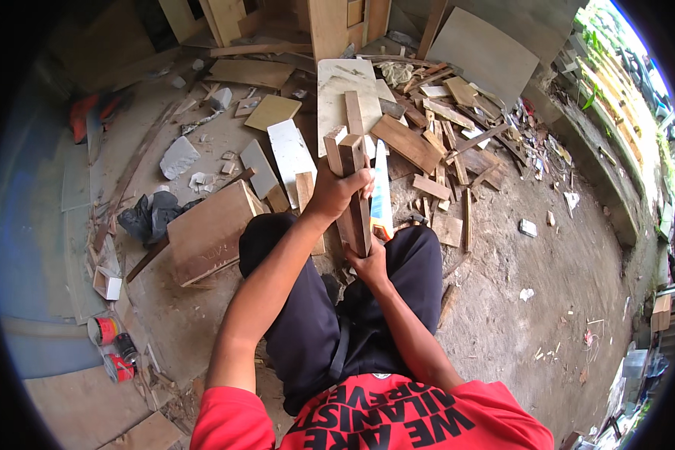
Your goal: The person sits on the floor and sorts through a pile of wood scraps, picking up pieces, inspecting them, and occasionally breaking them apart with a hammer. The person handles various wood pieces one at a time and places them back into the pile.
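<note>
In front of my knees I hold a bundle of brown wooden strips (pixel 355 161) roughly upright. My left hand (pixel 334 191) is wrapped round their middle. Lower down, my right hand (pixel 369 264) grips the bottom end, its fingers partly hidden behind the wood. Just right of the strips is a handsaw (pixel 381 187) with a pale blade and an orange handle; part of it is covered by the wood and my right hand. Beyond the strips lies a long, stained whitish board (pixel 345 79), with another brown strip (pixel 353 112) on it.
A wooden box (pixel 211 236) stands left of my knee, beside a black plastic bag (pixel 151 217). Scrap wood (pixel 406 142) is heaped ahead to the right. Cans (pixel 103 330) sit at the left. A low concrete ledge (pixel 596 176) runs along the right.
</note>
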`<state>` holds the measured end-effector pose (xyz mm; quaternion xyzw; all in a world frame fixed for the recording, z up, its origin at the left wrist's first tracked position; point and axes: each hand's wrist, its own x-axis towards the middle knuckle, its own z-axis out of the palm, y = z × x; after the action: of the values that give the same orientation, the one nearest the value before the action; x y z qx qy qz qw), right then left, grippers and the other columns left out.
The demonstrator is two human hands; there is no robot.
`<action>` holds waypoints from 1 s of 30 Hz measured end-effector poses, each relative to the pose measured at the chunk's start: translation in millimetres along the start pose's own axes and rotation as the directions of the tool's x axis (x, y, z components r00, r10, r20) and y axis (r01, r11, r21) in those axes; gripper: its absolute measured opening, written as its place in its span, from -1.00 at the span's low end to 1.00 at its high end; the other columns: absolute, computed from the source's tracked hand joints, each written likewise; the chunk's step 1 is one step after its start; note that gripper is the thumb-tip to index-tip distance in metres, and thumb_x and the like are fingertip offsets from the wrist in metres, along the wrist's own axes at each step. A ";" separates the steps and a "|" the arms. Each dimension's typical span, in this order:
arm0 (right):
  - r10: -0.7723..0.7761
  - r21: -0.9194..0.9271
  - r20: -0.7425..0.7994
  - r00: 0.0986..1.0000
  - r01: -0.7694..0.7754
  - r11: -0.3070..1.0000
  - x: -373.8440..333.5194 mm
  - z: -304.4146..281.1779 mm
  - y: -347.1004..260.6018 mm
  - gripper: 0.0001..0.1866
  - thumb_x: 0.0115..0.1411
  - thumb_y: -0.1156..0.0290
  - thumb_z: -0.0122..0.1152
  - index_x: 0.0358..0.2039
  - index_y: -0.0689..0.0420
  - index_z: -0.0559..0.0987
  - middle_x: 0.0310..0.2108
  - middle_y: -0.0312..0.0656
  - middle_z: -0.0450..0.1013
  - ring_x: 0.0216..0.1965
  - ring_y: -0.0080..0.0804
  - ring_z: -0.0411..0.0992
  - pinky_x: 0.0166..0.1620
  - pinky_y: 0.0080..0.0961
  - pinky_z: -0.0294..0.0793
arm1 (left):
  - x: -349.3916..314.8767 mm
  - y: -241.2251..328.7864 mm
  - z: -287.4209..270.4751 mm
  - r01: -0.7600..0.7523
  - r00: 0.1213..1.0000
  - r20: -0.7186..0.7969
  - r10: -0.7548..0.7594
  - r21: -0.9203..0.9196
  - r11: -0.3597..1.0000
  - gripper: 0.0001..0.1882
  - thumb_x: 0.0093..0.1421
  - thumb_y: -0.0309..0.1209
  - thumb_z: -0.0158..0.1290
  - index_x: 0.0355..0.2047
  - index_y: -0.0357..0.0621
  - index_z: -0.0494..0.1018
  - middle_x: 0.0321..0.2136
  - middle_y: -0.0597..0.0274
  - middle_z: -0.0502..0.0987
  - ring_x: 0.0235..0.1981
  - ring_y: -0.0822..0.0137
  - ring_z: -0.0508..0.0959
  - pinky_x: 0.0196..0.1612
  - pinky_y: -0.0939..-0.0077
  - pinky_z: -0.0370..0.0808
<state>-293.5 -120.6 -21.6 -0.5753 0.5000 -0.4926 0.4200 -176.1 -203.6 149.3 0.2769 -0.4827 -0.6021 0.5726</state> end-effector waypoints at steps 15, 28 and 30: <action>-0.124 0.066 0.187 0.974 0.114 0.991 9.1 -12.0 -12.8 -0.71 0.07 0.39 0.36 -0.25 0.24 0.52 -0.47 -0.20 0.50 -0.42 -0.56 0.45 -0.30 -0.51 0.47 | -0.3 13.1 -24.6 0.096 0.948 0.317 -0.019 -0.228 0.969 -0.79 0.03 -0.44 0.10 -0.37 -0.21 0.31 -0.68 0.26 0.33 -0.70 0.41 0.37 -0.59 0.52 0.33; -0.048 0.016 0.181 0.982 0.046 0.999 -9.9 -0.5 -26.1 -0.78 -0.03 0.48 0.23 -0.35 0.27 0.52 -0.55 -0.21 0.46 -0.48 -0.54 0.42 -0.34 -0.47 0.45 | 5.8 13.6 -28.1 0.121 0.967 0.244 -0.075 -0.182 0.976 -0.80 0.07 -0.35 0.05 -0.41 -0.15 0.27 -0.71 0.28 0.32 -0.71 0.36 0.37 -0.50 0.43 0.43; -0.021 0.097 0.196 0.980 0.002 0.995 -11.4 4.0 -21.2 -0.77 -0.03 0.48 0.22 -0.34 0.30 0.51 -0.55 -0.21 0.46 -0.46 -0.54 0.40 -0.32 -0.47 0.44 | 21.6 -0.9 -40.3 0.093 0.993 0.052 -0.101 0.140 0.986 -0.68 0.17 -0.20 0.13 -0.25 -0.21 0.43 -0.55 0.20 0.51 -0.50 0.30 0.56 -0.36 0.44 0.53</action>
<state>-286.2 -106.2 -3.3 -0.6029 0.4284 -0.4593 0.4919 -144.9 -235.0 137.9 0.3210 -0.5254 -0.6027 0.5076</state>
